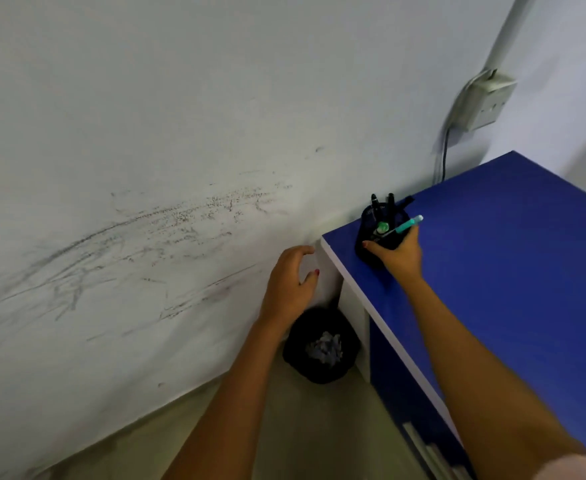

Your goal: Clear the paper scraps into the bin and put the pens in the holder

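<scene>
A scuffed white wall (146, 168) fills the left side, marked with dark streaks. Right of it, the left hand (293, 284) hangs in the air just off the desk's (509, 265) left corner, fingers loosely curled and spread, holding nothing. Below that hand, on the floor against the desk's white side panel, stands a black bin (321, 346) with crumpled paper scraps (325, 348) inside. On the blue desk top, near its left corner, sits a black holder (378, 233) with several dark pens (381, 202) standing in it. The right hand (397, 254) rests against the holder's near side, gripping a teal pen (404, 226) that lies tilted across the holder's rim, tip toward the inside. Above the desk's far edge, a socket (487, 102) sits on the wall with a cable running down.
</scene>
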A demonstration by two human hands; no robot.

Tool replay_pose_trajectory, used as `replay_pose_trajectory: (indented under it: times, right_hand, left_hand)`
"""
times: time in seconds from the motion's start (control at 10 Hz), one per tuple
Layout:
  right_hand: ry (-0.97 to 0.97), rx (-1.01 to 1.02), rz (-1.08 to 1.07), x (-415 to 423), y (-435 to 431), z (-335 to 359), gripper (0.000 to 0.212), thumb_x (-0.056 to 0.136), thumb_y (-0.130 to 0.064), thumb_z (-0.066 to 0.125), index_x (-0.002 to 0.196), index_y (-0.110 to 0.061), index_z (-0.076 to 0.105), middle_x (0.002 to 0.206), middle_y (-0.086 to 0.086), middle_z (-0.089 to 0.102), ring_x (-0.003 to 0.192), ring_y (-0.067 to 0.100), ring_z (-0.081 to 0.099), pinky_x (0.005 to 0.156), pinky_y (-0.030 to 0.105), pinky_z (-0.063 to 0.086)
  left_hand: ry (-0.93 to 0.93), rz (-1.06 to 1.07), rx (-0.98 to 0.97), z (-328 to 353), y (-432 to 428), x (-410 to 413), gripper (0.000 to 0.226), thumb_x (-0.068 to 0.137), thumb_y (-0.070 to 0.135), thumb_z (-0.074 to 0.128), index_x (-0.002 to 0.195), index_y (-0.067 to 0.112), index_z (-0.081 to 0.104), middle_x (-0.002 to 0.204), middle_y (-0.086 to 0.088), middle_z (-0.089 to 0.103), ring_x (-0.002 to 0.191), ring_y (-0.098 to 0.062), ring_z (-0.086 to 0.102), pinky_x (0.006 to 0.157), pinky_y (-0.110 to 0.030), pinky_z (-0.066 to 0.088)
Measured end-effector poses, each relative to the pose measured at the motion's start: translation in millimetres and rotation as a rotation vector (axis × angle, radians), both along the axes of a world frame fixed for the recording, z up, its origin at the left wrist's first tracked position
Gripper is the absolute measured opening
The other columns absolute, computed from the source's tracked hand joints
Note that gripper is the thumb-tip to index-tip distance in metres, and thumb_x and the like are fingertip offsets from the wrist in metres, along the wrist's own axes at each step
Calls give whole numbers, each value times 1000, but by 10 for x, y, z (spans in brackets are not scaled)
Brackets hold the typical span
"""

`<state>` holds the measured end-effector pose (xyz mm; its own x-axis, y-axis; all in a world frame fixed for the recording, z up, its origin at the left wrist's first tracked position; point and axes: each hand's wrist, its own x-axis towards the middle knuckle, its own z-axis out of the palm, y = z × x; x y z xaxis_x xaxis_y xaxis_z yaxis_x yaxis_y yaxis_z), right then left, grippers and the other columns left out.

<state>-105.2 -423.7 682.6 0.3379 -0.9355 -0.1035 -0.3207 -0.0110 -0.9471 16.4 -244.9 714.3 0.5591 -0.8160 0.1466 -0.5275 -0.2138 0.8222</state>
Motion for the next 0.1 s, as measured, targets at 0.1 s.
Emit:
replay_pose_trajectory:
  times: [0.1]
  right_hand:
    - [59, 133, -71, -102, -13, 5, 97, 69, -18, 81, 141, -4, 17, 145, 18, 35, 131, 32, 37, 103, 35, 36]
  left_hand:
    - [23, -12, 11, 116, -32, -157, 35, 87, 7, 56, 120, 15, 49, 129, -7, 52, 114, -10, 45, 94, -14, 34]
